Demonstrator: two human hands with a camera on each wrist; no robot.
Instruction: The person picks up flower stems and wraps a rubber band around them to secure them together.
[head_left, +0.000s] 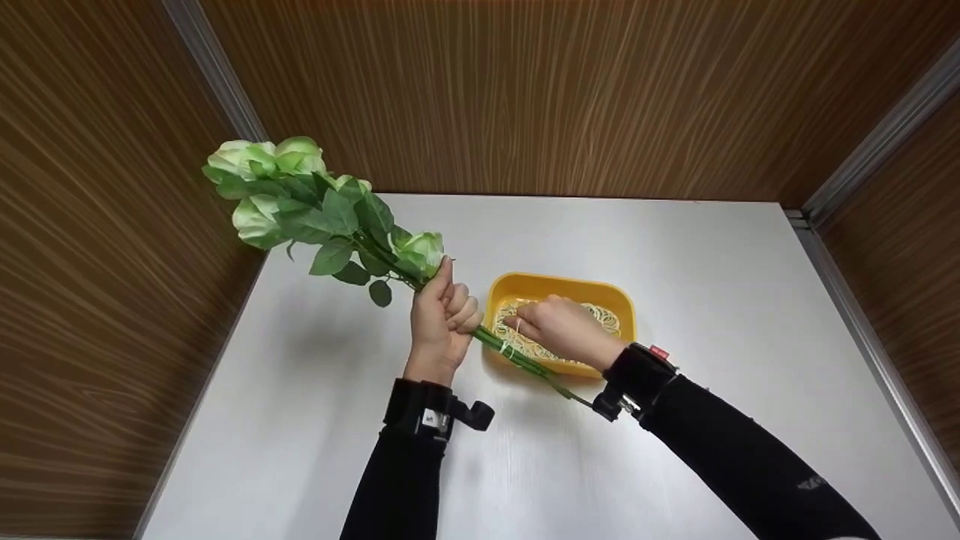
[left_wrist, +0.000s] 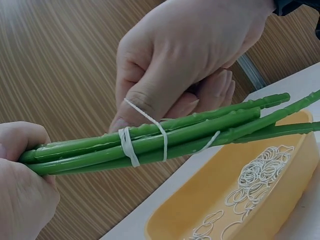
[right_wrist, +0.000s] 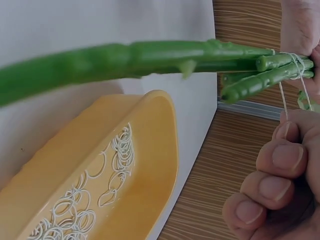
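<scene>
Here, white table (head_left: 675,262), wood-panel walls (head_left: 525,90); left hand (head_left: 441,319) grips stems (left_wrist: 200,132); right hand (head_left: 562,330) pinches band (left_wrist: 150,117).

two hands (head_left: 442,315), one tray (head_left: 559,286), four stems (left_wrist: 200,132)

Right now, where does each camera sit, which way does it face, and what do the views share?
Head: above, looking down at the table; both forearms show, left hand, right hand.
Left wrist: by the left hand, looking along the stems at the right hand.
Right wrist: low, facing the yellow tray; right fingers show.
Shared: stems, rubber band, tray.
</scene>
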